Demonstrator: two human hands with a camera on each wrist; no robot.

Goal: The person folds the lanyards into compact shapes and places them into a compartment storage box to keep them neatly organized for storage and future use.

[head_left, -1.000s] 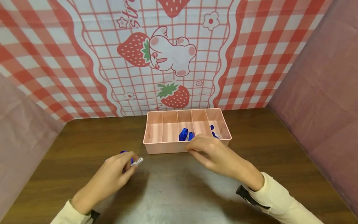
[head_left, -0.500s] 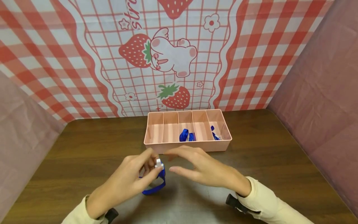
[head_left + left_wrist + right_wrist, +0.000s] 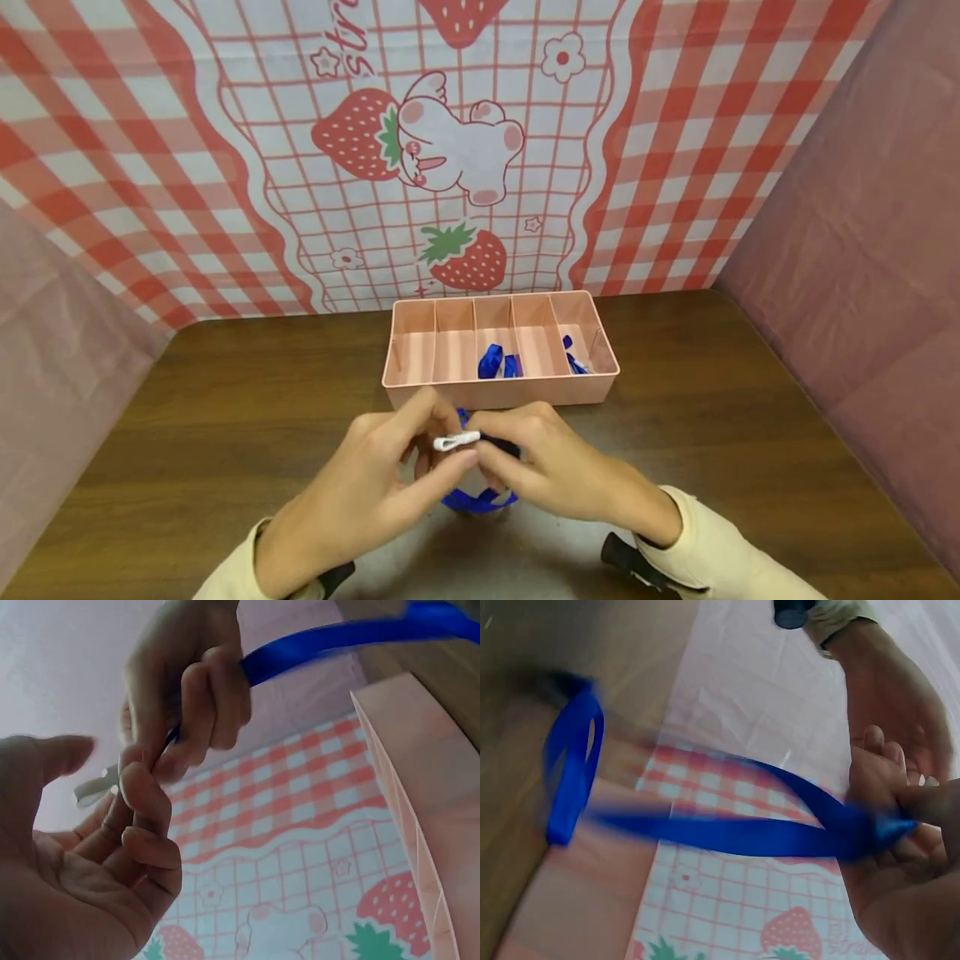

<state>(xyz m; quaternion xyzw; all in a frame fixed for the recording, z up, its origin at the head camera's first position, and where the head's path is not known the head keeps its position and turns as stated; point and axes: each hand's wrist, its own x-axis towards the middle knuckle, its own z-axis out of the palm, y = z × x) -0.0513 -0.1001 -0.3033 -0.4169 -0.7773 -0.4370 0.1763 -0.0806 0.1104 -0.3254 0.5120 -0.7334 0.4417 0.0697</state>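
Observation:
Both hands meet in front of the pink divided box (image 3: 498,392), around a blue ribbon lanyard (image 3: 480,502) with a white clip-like end (image 3: 456,441). My left hand (image 3: 375,479) has its fingers curled at the white end; in the left wrist view its thumb stands apart from it. My right hand (image 3: 562,471) pinches the band close beside the white end, with a dark piece (image 3: 501,447) showing between its fingers. In the right wrist view the blue ribbon (image 3: 727,834) trails from the right hand in a long loop, partly blurred. The fingers hide part of the join.
One middle compartment of the box holds a blue ribbon bundle (image 3: 491,362). Its far right compartment holds blue and white pieces (image 3: 576,363). The box stands on the wooden table (image 3: 262,375), before a strawberry-print cloth (image 3: 465,150).
My left hand has carried the lanyard rightward to the middle. My right hand has moved left from beside the box and now grips the lanyard too.

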